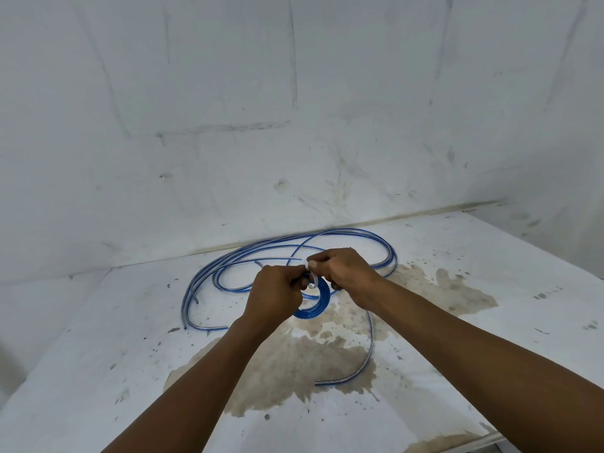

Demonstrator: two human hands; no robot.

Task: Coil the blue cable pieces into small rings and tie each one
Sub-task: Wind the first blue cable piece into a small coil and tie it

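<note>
**Tying a small blue ring**

We see a scuffed white worktop [457, 289] with a rough brown stain [294, 364] spreading toward its near edge. Our left hand [273, 297] curls around a small glossy coil of blue plastic-sheathed cable [315, 305], held above the worktop's middle. Our right hand [344, 274] pinches a thin white tie strip [313, 280] looped over the coil. Loose blue cable lengths [228, 263] sprawl in wide curves toward the far edge.

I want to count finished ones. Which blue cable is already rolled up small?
The small blue ring held between both hands; the other cables lie loose on the table.
</note>
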